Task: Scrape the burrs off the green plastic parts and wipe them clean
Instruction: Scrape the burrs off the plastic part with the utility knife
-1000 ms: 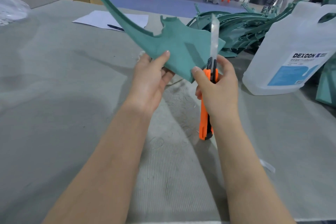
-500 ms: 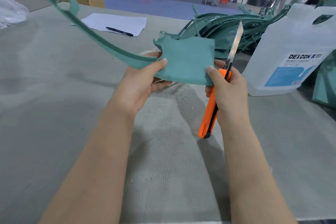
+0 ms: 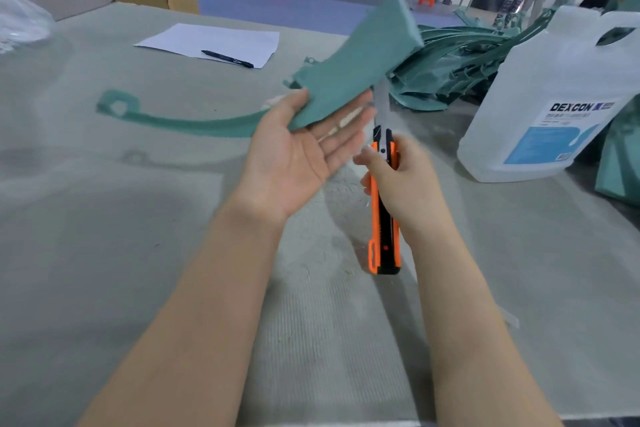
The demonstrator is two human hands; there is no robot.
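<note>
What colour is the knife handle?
Orange with black, on the knife in the right hand; head view.

Head view, forward-down, close over table (image 3: 104,253).

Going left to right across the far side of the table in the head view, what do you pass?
Clear plastic bag → sheet of paper with a pen → pile of green plastic parts → white jug.
</note>
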